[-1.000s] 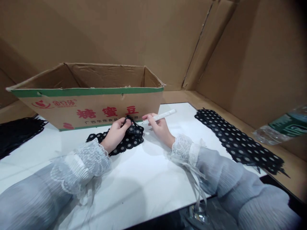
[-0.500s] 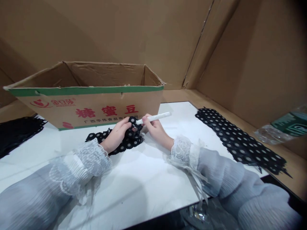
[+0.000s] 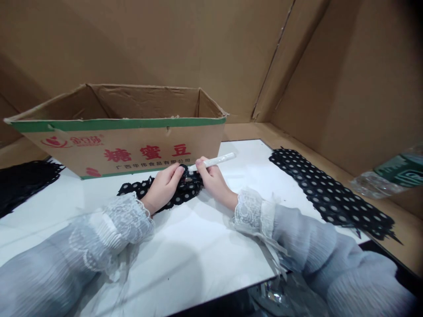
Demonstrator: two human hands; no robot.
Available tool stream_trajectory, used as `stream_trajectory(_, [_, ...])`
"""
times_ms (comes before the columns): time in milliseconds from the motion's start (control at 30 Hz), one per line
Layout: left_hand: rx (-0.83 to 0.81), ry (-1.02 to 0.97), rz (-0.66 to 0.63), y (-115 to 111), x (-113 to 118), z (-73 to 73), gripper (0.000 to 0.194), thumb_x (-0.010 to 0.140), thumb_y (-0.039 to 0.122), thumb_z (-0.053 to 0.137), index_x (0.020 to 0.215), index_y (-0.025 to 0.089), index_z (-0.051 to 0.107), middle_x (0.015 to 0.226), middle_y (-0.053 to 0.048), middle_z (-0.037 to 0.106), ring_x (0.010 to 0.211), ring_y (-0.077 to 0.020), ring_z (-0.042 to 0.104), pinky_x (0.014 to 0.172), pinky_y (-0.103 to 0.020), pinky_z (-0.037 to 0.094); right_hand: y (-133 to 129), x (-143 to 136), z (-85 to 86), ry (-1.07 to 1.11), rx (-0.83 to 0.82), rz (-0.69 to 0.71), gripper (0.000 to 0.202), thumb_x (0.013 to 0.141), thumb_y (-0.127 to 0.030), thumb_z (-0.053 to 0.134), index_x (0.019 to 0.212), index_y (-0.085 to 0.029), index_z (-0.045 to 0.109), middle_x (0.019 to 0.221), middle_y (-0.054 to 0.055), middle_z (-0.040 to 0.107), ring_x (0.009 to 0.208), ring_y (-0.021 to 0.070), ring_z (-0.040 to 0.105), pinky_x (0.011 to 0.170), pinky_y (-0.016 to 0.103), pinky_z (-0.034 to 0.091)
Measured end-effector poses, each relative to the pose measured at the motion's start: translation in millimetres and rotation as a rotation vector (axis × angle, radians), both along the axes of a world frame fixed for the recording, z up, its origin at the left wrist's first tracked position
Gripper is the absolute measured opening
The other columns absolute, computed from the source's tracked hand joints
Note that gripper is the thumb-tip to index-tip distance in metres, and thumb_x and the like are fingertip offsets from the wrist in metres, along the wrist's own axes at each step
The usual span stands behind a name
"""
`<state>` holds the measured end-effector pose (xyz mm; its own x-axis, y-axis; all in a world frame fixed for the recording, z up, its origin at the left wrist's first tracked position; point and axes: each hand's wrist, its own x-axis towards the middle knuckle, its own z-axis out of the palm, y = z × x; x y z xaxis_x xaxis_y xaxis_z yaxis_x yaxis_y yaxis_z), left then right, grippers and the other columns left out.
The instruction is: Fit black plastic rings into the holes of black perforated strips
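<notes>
My left hand pinches the right part of a black sheet with pale round dots, which lies on the white tabletop in front of the box. Between the thumb and fingers of my right hand is a slim white pen-like tool. Its narrow left tip reaches the black sheet beside my left thumb. A bunched or raised bit of the sheet sits between both hands, and its exact shape is partly hidden by the fingers.
Behind my hands stands an open cardboard box with red lettering. A longer dotted black sheet lies at the right, near a clear plastic bottle with a green label. Black strips lie at the left. Cardboard walls enclose the table.
My left hand has tilted and shifted slightly right, lowering the raised bit of the black sheet. The white tool has stayed nearly in place in my right hand.
</notes>
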<state>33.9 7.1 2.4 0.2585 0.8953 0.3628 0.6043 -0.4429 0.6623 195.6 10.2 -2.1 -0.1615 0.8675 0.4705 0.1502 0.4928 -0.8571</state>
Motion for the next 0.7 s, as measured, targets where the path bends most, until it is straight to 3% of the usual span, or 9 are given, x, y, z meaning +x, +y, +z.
stream_trajectory(233, [0.218, 0.146, -0.012, -13.0, 3.8, 2.8, 0.027, 0.089, 0.03, 0.033, 0.064, 0.022, 0.03, 0.057, 0.001, 0.039, 0.054, -0.0154, 0.039, 0.058, -0.027, 0.03, 0.8, 1.2, 1.7, -0.302, 0.215, 0.009, 0.032, 0.091, -0.044, 0.034, 0.068, -0.022, 0.032, 0.064, -0.002, 0.038, 0.06, 0.0135, 0.038, 0.059, 0.028, 0.03])
stream_trajectory(400, [0.187, 0.12, 0.028, -15.4, 5.9, 4.8, 0.027, 0.089, 0.031, 0.033, 0.064, 0.022, 0.032, 0.055, 0.002, 0.039, 0.051, -0.0151, 0.039, 0.055, -0.027, 0.027, 9.4, 4.4, 4.8, -0.463, 0.272, -0.111, 0.033, 0.092, -0.045, 0.03, 0.069, -0.021, 0.033, 0.065, 0.0, 0.041, 0.06, 0.0136, 0.038, 0.057, 0.027, 0.026])
stream_trajectory(533, [0.122, 0.11, 0.043, -12.7, 6.1, 4.9, 0.026, 0.089, 0.032, 0.033, 0.066, 0.022, 0.035, 0.055, 0.003, 0.041, 0.051, -0.0142, 0.04, 0.054, -0.026, 0.028, 11.6, 5.0, 3.9, -0.406, 0.243, -0.147, 0.03, 0.091, -0.042, 0.034, 0.069, -0.021, 0.034, 0.061, -0.002, 0.039, 0.057, 0.0132, 0.038, 0.057, 0.027, 0.027])
stream_trajectory(700, [0.099, 0.069, 0.081, -7.0, 3.4, 1.3, 0.026, 0.09, 0.034, 0.033, 0.068, 0.021, 0.036, 0.059, 0.002, 0.044, 0.056, -0.0145, 0.043, 0.057, -0.026, 0.03, 4.6, 2.5, 1.9, -0.126, 0.174, -0.05, 0.032, 0.091, -0.042, 0.037, 0.067, -0.021, 0.034, 0.061, -0.002, 0.04, 0.06, 0.0128, 0.042, 0.061, 0.028, 0.034])
